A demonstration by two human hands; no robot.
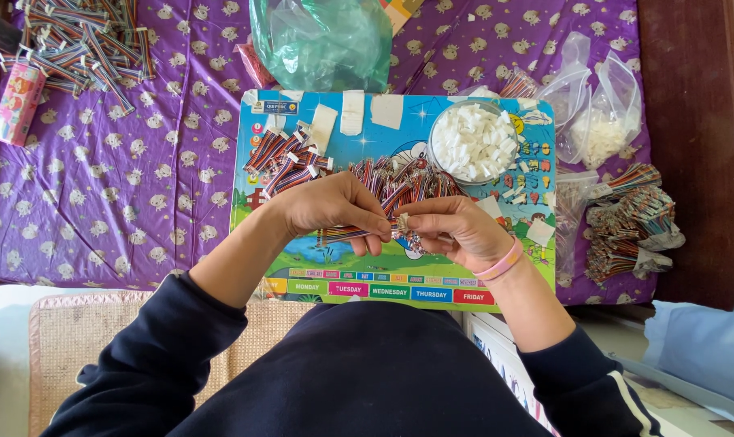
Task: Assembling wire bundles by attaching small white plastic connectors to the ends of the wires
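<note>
My left hand (334, 206) pinches a short multicoloured ribbon cable (342, 235) that runs out to the left. My right hand (452, 231), with a pink band on the wrist, holds the cable's end and a small white connector (402, 222) between its fingertips. Both hands meet over a colourful cartoon board (383, 279). A heap of loose ribbon cables (403, 180) lies on the board just behind my hands. A clear bowl of white connectors (472, 144) sits at the board's back right.
A purple patterned cloth (124, 186) covers the surface. Finished cables with connectors (282, 158) lie at the board's back left. More cable bundles (79, 40) sit far left, bagged bundles (626, 222) at right, a green plastic bag (322, 40) behind, and clear bags (602, 105).
</note>
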